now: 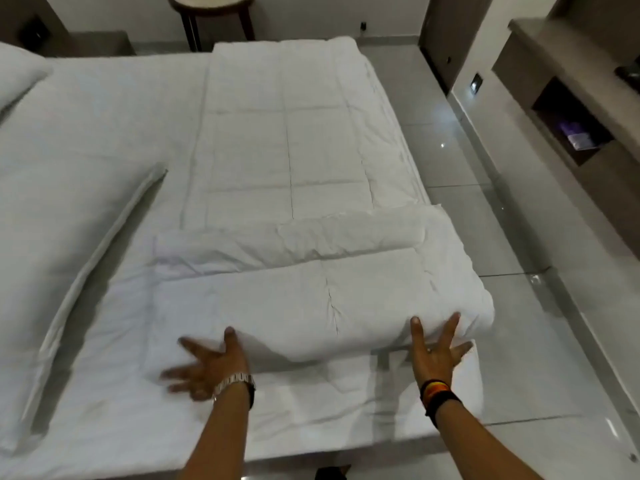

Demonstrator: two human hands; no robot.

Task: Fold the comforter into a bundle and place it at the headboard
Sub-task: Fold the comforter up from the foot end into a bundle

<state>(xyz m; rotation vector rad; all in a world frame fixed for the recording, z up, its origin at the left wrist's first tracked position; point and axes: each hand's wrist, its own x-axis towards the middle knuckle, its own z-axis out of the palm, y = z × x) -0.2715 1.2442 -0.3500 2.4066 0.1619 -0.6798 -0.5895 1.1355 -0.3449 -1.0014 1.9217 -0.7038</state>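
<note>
A white quilted comforter [287,161] lies as a long strip down the right side of the bed. Its near end is folded over into a thick roll [311,306] across the bed's near edge. My left hand [207,365], blurred and wearing a metal watch, has its fingers spread at the roll's left end and rests on the fabric. My right hand [436,348], with dark wristbands, presses with spread fingers against the roll's right end. Neither hand closes around the fabric.
A white pillow [20,74] lies at the far left, where the headboard end appears to be. A sheet fold [104,244] runs diagonally on the mattress. A round side table [211,15] stands beyond the bed. Glossy tiled floor [485,220] and a wall shelf unit [571,126] are on the right.
</note>
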